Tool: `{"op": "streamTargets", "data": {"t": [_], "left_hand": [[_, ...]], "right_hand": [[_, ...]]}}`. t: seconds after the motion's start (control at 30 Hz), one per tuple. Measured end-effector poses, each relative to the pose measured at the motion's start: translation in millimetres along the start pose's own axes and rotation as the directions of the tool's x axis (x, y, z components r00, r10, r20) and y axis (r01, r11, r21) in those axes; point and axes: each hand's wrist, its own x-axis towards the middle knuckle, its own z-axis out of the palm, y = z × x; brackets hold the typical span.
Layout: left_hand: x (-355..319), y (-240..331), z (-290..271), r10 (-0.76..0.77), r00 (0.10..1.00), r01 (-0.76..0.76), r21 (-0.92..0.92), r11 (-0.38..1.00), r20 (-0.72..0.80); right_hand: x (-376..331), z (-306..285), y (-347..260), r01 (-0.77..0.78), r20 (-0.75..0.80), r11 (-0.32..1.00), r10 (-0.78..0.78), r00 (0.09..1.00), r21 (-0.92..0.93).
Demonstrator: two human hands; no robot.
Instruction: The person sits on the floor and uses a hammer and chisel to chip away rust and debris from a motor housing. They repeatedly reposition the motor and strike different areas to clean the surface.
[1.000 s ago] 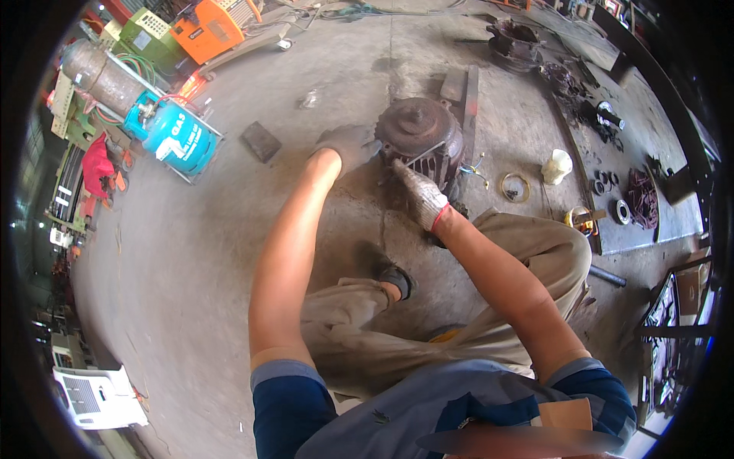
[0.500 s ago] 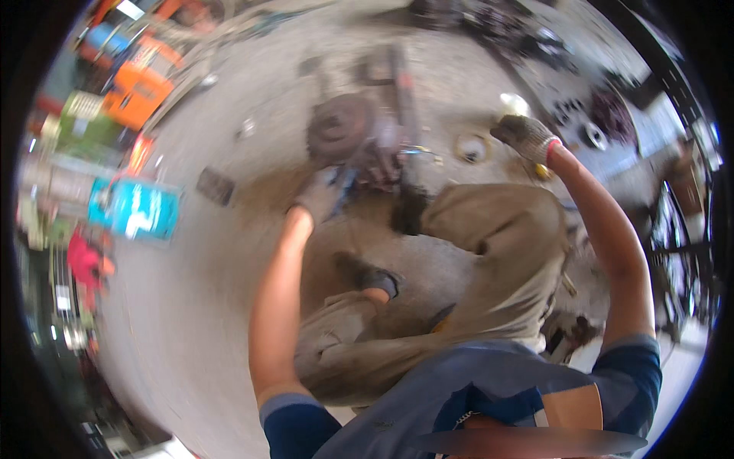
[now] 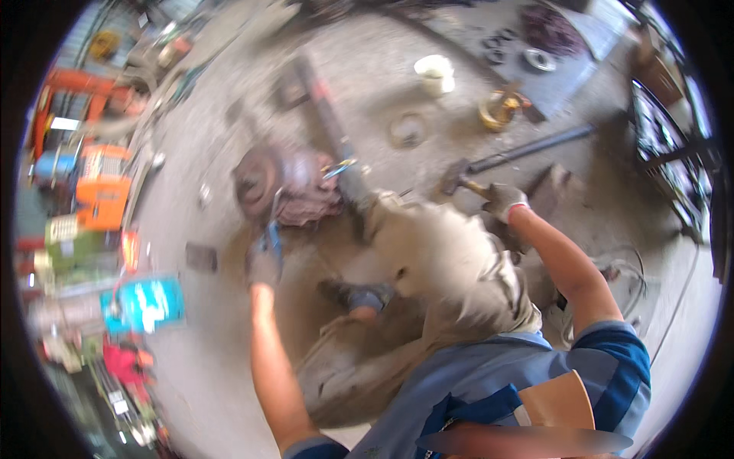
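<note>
My left hand (image 3: 264, 264), in a grey work glove, is closed around a blue-handled tool (image 3: 271, 233). The tool's thin metal shaft points up at a rusty, round machine part (image 3: 258, 182); blur hides whether they touch. That part lies on its side against a long dark metal bar (image 3: 329, 107). Over to the right, my gloved right hand (image 3: 505, 202) is closed on the short wooden handle of a hammer (image 3: 456, 177). The hammer's dark head rests low by the floor, beside my raised knee.
Beyond the hammer lies a long dark rod (image 3: 527, 149). Farther off are a yellow container (image 3: 501, 111), a white cup (image 3: 436, 75), a pale ring (image 3: 409, 130) and a metal sheet (image 3: 566, 84) with rings. At left stand a turquoise canister (image 3: 145, 304) and an orange machine (image 3: 105, 187).
The view has turned, shifting the floor items. My right hand has moved from near the white cup to the hammer beside my knee. My left hand has drawn back slightly from the rusty part.
</note>
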Motion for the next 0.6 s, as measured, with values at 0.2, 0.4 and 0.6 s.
{"op": "streamTargets", "data": {"t": [0.2, 0.4, 0.6], "left_hand": [[-5.0, 8.6, 0.0, 0.027, 0.999, -0.025, 0.031, 0.999, -0.035], [-13.8, 23.5, -5.5, 0.036, 0.997, -0.038, -0.025, 0.999, -0.062], [-13.2, 24.0, -7.0, 0.068, 0.995, -0.064, 0.069, 0.996, -0.069]], "right_hand": [[68.6, 53.6, 48.7, 0.307, 0.174, 0.936, -0.335, 0.926, 0.171], [41.5, -89.6, -20.9, 0.441, -0.296, 0.849, -0.359, 0.885, 0.29], [-33.7, -296.5, -169.2, 0.675, -0.758, 0.704, -0.561, 0.334, -0.223]]}}
